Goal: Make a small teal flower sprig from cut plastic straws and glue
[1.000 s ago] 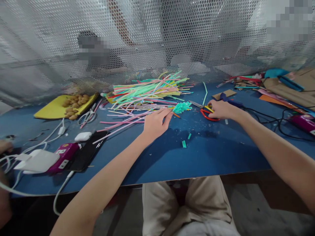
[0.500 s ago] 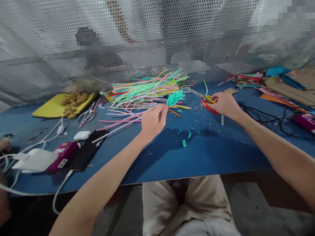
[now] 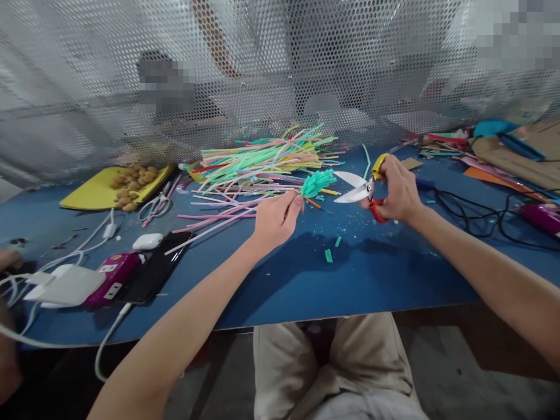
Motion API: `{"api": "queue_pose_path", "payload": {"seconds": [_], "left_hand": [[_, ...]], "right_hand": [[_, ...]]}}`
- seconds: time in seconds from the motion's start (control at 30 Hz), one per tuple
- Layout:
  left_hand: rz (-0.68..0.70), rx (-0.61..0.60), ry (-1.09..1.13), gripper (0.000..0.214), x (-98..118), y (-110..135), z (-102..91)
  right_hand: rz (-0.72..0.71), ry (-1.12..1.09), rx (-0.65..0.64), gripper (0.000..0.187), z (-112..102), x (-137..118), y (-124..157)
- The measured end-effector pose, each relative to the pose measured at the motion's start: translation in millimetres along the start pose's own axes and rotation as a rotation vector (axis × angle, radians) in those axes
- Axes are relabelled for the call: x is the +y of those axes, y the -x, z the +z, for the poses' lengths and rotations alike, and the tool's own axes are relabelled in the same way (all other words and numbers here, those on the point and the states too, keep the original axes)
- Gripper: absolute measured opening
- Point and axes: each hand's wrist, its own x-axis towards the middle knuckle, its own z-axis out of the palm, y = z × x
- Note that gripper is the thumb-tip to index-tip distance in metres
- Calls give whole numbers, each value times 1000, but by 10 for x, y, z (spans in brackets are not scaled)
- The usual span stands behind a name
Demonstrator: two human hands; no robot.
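Note:
Between the fingertips of my left hand [image 3: 276,221] is a bunch of short teal strips [image 3: 317,183], fanned out to the right. My right hand [image 3: 399,188] grips a pair of scissors [image 3: 368,188] by its yellow and red handles. The blades are spread and point left at the bunch, with a small gap between them. Behind my left hand lies a heap of long pastel straws or strips [image 3: 266,157]; I cannot tell which. Small teal offcuts [image 3: 328,255] are scattered on the blue table [image 3: 297,291] below the hands.
At left are a phone [image 3: 160,265], a purple power strip [image 3: 114,279] with a white charger [image 3: 70,284], and white-handled scissors [image 3: 154,206]. Brown lumps [image 3: 135,182] sit on a yellow sheet [image 3: 90,189]. Black cables [image 3: 464,210] lie right. A perforated metal screen [image 3: 262,70] stands behind.
The scissors have turned upright in my right hand, and their blades have spread apart. My left hand has shifted slightly right with the teal bunch, its strips now pointing more to the right.

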Motion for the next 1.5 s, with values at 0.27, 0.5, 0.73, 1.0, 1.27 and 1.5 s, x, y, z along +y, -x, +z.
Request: {"api": "queue_pose_path", "payload": {"seconds": [0.27, 0.5, 0.73, 1.0, 1.27, 1.5], "left_hand": [[-101, -201, 413, 49, 88, -60, -106], [-226, -418, 954, 46, 39, -54, -50], [-275, -548, 1125, 44, 31, -15, -48], [-86, -402, 908, 45, 36, -3, -44], [-27, -369, 843, 44, 56, -12, -50], [-16, -349, 804, 45, 59, -14, -52]], "right_hand": [[52, 104, 99, 47, -75, 30, 76], [-81, 25, 224, 56, -30, 46, 43], [-188, -11, 270, 47, -46, 0, 32], [-151, -7, 187, 42, -89, -70, 21], [-159, -1, 184, 42, -110, -80, 20], [-135, -15, 166, 38, -144, -182, 10]]}}
